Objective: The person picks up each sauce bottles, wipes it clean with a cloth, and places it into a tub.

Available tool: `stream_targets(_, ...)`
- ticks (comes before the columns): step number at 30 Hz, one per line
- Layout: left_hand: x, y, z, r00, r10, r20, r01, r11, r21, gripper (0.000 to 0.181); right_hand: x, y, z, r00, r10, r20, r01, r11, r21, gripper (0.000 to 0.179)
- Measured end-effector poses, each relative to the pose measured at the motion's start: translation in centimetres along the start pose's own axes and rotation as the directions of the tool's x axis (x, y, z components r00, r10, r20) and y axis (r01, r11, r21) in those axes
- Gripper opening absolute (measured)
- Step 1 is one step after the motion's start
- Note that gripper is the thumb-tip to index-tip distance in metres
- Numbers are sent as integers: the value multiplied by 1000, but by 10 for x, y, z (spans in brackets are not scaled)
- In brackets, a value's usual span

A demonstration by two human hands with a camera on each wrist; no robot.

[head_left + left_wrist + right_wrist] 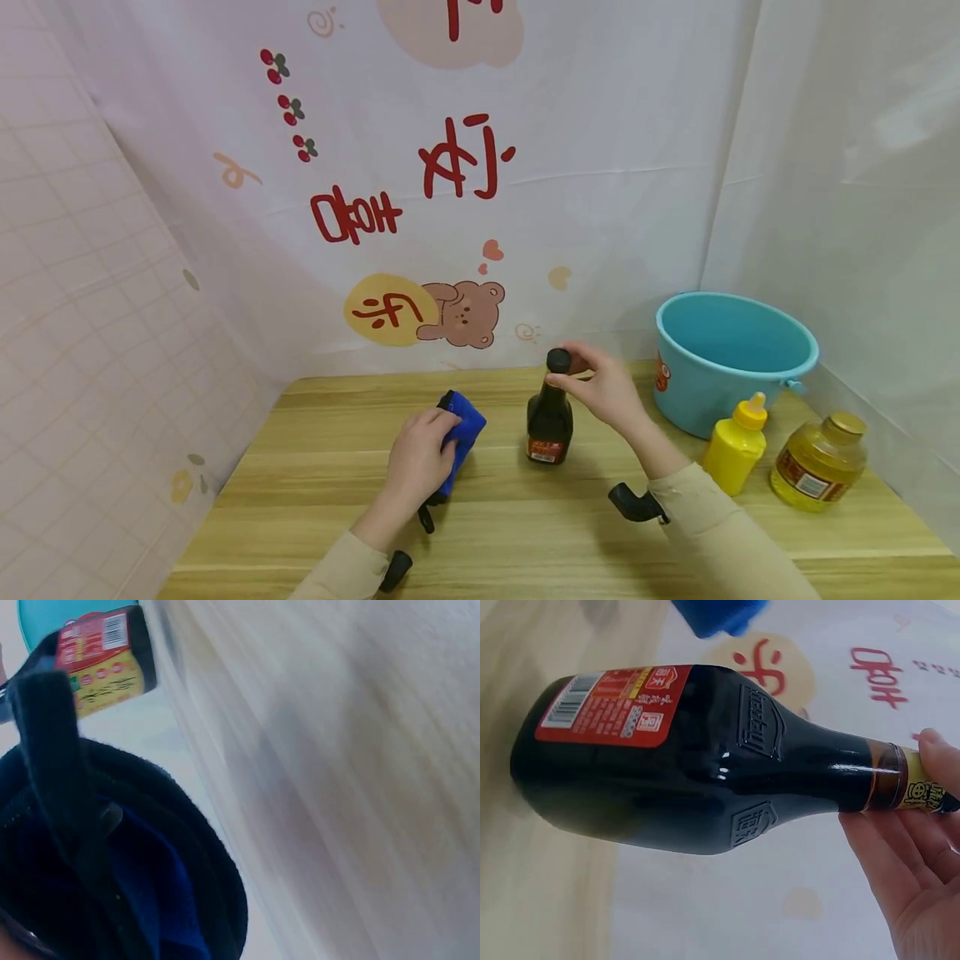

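My right hand [609,393] pinches a dark soy sauce bottle [549,429] at its neck, just under the black cap. The bottle is upright over the middle of the table; whether its base touches the wood I cannot tell. In the right wrist view the thumb and fingers of the right hand [919,866] hold the yellow-banded neck of the bottle [705,761], whose label is red. To the left, my left hand [422,454] grips a folded blue cloth [467,432] with black edging. The left wrist view shows the cloth [161,877] bent round, with a dark strap across it.
On the right stand a light blue bucket [693,396], a yellow squeeze bottle [733,454] and a jar of golden liquid [819,467] with a gold lid. A printed white sheet [600,208] hangs behind the wood-grain table [300,467].
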State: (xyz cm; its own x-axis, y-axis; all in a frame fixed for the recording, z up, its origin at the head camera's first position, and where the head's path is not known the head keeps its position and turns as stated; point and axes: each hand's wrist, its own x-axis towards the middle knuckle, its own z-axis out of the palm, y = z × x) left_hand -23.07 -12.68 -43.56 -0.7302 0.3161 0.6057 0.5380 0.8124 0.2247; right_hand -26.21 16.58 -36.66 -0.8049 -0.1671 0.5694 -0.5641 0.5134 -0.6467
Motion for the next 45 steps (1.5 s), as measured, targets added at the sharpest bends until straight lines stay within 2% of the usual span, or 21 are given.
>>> stream_targets(5,0,2,1,1000,8,3,-8,1000,-5,29,9,-11,-33,999,-20,-47,17,998,-60,37)
stream_targets(11,1,3,3,1000,26,4,-26,1000,-14,29,27,-35,-80,994,-22,-109,7,991,-136,36)
stream_targets(15,0,3,3,999,45,2,-45,999,-18,30,38,-50,-113,992,10,-129,-29,989,-147,39)
stream_targets(20,-3,1,3,999,42,10,-42,999,-13,30,51,-63,-149,983,72,-166,-95,986,-135,41)
stream_targets(25,-6,-1,3,999,33,28,-32,999,-21,29,61,-62,-179,973,100,-210,-120,989,-89,38)
stream_targets(29,-10,-4,3,999,32,29,-31,999,-18,30,66,-56,-200,963,116,-242,-133,989,-56,29)
stream_targets(32,-12,-6,4,999,41,24,-41,999,-10,29,71,-48,-213,954,140,-264,-164,984,-72,26)
stream_targets(35,-13,-8,4,998,57,16,-57,998,-5,29,77,-41,-224,944,189,-270,-226,967,-115,29)
stream_targets(37,-13,-8,4,998,65,12,-64,998,-6,28,80,-36,-230,937,221,-270,-271,948,-166,38)
stream_targets(41,-14,-9,5,997,72,9,-72,997,-4,28,87,-26,-238,926,268,-266,-339,901,-271,51)
stream_targets(45,-15,-9,5,997,71,17,-71,998,-1,28,93,-11,-239,930,282,-235,-357,845,-398,57)
